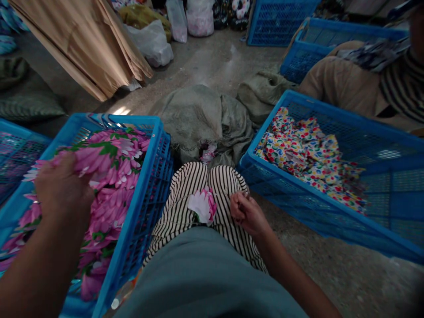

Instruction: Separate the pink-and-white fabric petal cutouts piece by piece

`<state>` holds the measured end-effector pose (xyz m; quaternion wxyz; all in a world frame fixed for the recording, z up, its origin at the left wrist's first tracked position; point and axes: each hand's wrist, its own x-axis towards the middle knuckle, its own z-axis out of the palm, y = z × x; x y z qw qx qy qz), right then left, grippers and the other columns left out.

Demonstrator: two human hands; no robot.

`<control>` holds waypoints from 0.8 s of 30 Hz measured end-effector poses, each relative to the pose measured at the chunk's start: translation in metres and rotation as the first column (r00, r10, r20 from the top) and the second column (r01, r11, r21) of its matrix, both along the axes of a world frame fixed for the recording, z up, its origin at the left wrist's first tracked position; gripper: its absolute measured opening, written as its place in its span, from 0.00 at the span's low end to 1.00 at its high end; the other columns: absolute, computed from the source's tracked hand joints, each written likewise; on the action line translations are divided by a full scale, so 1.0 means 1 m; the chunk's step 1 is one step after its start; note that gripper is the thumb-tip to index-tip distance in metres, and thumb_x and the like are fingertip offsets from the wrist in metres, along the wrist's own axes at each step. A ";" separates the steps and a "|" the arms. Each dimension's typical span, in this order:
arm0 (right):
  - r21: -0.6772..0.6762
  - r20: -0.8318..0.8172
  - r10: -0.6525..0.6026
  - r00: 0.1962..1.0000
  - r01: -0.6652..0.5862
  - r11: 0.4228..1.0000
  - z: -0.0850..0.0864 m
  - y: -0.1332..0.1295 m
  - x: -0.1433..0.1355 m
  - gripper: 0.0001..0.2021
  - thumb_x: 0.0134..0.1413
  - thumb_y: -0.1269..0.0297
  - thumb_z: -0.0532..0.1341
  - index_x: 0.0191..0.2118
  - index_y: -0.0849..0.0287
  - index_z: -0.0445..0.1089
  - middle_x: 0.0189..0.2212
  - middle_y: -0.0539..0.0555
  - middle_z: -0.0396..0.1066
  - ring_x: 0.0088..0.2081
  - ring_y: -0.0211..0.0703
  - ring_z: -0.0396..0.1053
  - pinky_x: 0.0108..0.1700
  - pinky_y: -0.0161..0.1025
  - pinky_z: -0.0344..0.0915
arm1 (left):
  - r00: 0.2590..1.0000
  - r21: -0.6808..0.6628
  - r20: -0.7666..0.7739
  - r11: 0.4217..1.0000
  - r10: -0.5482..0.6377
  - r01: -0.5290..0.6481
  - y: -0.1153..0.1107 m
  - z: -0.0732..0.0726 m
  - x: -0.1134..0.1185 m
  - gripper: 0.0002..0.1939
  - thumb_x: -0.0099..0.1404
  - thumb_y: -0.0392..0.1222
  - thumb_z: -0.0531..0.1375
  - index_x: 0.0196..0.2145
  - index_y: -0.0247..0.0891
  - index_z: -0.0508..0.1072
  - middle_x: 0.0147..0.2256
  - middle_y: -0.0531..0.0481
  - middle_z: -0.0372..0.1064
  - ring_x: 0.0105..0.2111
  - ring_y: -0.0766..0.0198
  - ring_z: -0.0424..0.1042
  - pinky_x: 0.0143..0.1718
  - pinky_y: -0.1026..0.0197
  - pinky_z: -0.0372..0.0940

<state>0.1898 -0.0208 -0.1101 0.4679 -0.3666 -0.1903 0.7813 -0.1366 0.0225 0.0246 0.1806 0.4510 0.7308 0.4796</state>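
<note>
My left hand (64, 190) is over the left blue crate, its fingers closed on a pink petal-shaped piece (96, 161) with green at its edge. Many similar pink, white and green pieces (112, 207) fill that blue crate (158, 132). On my lap, over black-and-white striped trousers (188, 181), lies a white and pink flower-like piece (200, 204). My right hand (248, 214) hovers just right of it, fingers curled into a pinch. Whatever those fingers hold, if anything, is too small to make out.
Another blue crate (318, 198) on my right holds colourful printed pieces (298, 154). Sacking (198, 119) lies on the floor ahead. A person in striped clothing (404, 84) sits at the far right. Plastic bags (200, 17) and more crates (281, 22) stand behind.
</note>
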 end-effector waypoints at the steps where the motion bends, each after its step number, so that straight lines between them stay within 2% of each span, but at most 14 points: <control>1: 0.000 0.006 -0.024 1.000 0.024 1.000 -0.001 0.001 0.003 0.12 0.54 0.61 0.55 0.23 0.60 0.59 0.17 0.42 0.56 0.11 0.25 0.42 0.11 0.25 0.44 | 0.994 0.024 -0.092 0.998 0.056 -0.054 -0.002 -0.003 -0.007 0.17 0.63 0.42 0.44 0.25 0.33 0.66 0.26 0.55 0.69 0.38 0.68 0.67 0.37 0.63 0.63; 3: -0.004 0.013 -0.052 0.999 0.052 0.999 -0.002 0.002 0.004 0.11 0.53 0.62 0.56 0.23 0.60 0.59 0.17 0.43 0.57 0.11 0.24 0.42 0.11 0.25 0.44 | 0.954 0.098 -0.292 0.994 0.075 -0.048 -0.011 -0.021 -0.003 0.13 0.60 0.43 0.52 0.34 0.29 0.67 0.39 0.52 0.69 0.47 0.61 0.63 0.44 0.55 0.59; 5: -0.009 0.024 -0.060 0.998 0.061 0.998 -0.003 0.003 0.000 0.11 0.52 0.63 0.56 0.22 0.60 0.59 0.16 0.43 0.57 0.11 0.24 0.43 0.12 0.25 0.43 | 0.820 0.043 -0.526 0.956 -0.226 0.290 -0.024 -0.049 0.019 0.17 0.55 0.42 0.58 0.42 0.33 0.65 0.49 0.48 0.63 0.51 0.54 0.58 0.49 0.48 0.54; 6: -0.013 0.034 -0.058 0.998 0.059 0.998 -0.003 0.003 -0.002 0.11 0.52 0.63 0.56 0.22 0.60 0.59 0.16 0.43 0.57 0.11 0.24 0.44 0.12 0.25 0.43 | 0.667 -0.078 -0.582 0.848 -0.465 0.524 -0.031 -0.064 0.035 0.19 0.54 0.41 0.59 0.44 0.35 0.64 0.51 0.45 0.61 0.52 0.53 0.57 0.51 0.45 0.52; 8: -0.020 0.055 -0.051 0.997 0.052 0.998 -0.004 0.004 -0.005 0.11 0.51 0.63 0.57 0.22 0.60 0.59 0.15 0.43 0.58 0.11 0.24 0.44 0.12 0.26 0.42 | 0.247 -0.357 -0.483 0.447 -0.840 0.820 -0.042 -0.092 0.066 0.17 0.56 0.38 0.57 0.44 0.39 0.66 0.53 0.44 0.59 0.55 0.53 0.53 0.55 0.41 0.43; 9: -0.023 0.064 -0.052 0.997 0.053 0.998 -0.004 0.003 -0.006 0.11 0.51 0.63 0.57 0.21 0.60 0.59 0.15 0.43 0.57 0.11 0.24 0.44 0.12 0.26 0.42 | 0.157 -0.404 -0.425 0.341 -0.892 0.849 -0.046 -0.102 0.079 0.14 0.57 0.36 0.56 0.43 0.40 0.67 0.53 0.44 0.58 0.56 0.53 0.51 0.56 0.41 0.40; 11: -0.027 0.074 -0.057 0.996 0.059 0.998 -0.004 0.002 -0.004 0.11 0.50 0.63 0.58 0.22 0.60 0.59 0.15 0.43 0.57 0.11 0.24 0.44 0.12 0.26 0.41 | 0.155 -0.404 -0.313 0.279 -0.937 0.871 -0.051 -0.114 0.096 0.09 0.59 0.33 0.52 0.36 0.39 0.69 0.50 0.45 0.62 0.56 0.54 0.50 0.56 0.41 0.36; 14: -0.027 0.122 -0.055 0.991 0.059 0.998 -0.004 -0.001 -0.001 0.11 0.49 0.61 0.58 0.22 0.60 0.59 0.16 0.43 0.58 0.11 0.24 0.44 0.12 0.26 0.40 | 0.405 -0.309 -0.045 0.398 -0.913 0.864 -0.049 -0.107 0.104 0.08 0.61 0.35 0.50 0.33 0.37 0.69 0.37 0.47 0.69 0.45 0.59 0.64 0.50 0.50 0.52; 16: 0.003 0.178 -0.041 0.983 0.041 0.999 -0.004 -0.002 -0.002 0.12 0.50 0.59 0.58 0.23 0.60 0.60 0.14 0.42 0.56 0.11 0.25 0.42 0.12 0.26 0.39 | 0.612 -0.252 0.282 0.559 -0.739 0.790 -0.045 -0.092 0.106 0.06 0.60 0.40 0.53 0.28 0.36 0.67 0.26 0.51 0.67 0.30 0.64 0.66 0.35 0.60 0.61; 17: 0.032 0.198 -0.033 0.980 0.027 0.999 -0.003 -0.003 -0.005 0.12 0.50 0.56 0.57 0.25 0.60 0.62 0.15 0.43 0.57 0.11 0.25 0.42 0.12 0.27 0.38 | 0.649 -0.229 0.475 0.628 -0.594 0.744 -0.042 -0.085 0.108 0.08 0.59 0.42 0.54 0.25 0.36 0.66 0.23 0.53 0.64 0.25 0.67 0.64 0.28 0.64 0.60; 18: 0.066 0.202 -0.019 0.979 0.005 0.998 -0.002 -0.003 -0.008 0.13 0.49 0.54 0.57 0.28 0.60 0.63 0.16 0.44 0.59 0.11 0.25 0.41 0.12 0.27 0.38 | 0.617 -0.207 0.656 0.683 -0.435 0.701 -0.041 -0.078 0.111 0.09 0.57 0.43 0.55 0.24 0.36 0.65 0.20 0.54 0.61 0.22 0.69 0.62 0.24 0.66 0.58; 20: 0.124 0.166 0.038 0.985 -0.059 0.991 0.002 -0.002 -0.016 0.19 0.46 0.48 0.57 0.37 0.60 0.64 0.21 0.46 0.64 0.12 0.25 0.42 0.12 0.27 0.38 | 0.423 -0.169 0.891 0.742 -0.166 0.649 -0.039 -0.070 0.120 0.08 0.54 0.42 0.58 0.25 0.35 0.66 0.20 0.54 0.61 0.21 0.70 0.61 0.22 0.67 0.56; 22: 0.124 0.114 0.126 0.985 -0.140 0.982 0.009 -0.002 -0.023 0.24 0.42 0.47 0.59 0.42 0.59 0.63 0.22 0.47 0.65 0.12 0.24 0.43 0.13 0.27 0.39 | 0.252 -0.151 0.968 0.750 -0.021 0.643 -0.040 -0.068 0.128 0.07 0.52 0.40 0.60 0.28 0.34 0.68 0.22 0.52 0.64 0.23 0.68 0.63 0.24 0.67 0.58; 24: 0.085 0.102 0.181 0.978 -0.190 0.978 0.018 -0.003 -0.029 0.20 0.41 0.52 0.62 0.38 0.60 0.65 0.19 0.45 0.63 0.13 0.25 0.47 0.13 0.26 0.44 | 0.186 -0.141 0.982 0.750 0.025 0.646 -0.043 -0.070 0.134 0.06 0.52 0.37 0.60 0.29 0.33 0.69 0.23 0.52 0.65 0.23 0.69 0.64 0.25 0.67 0.59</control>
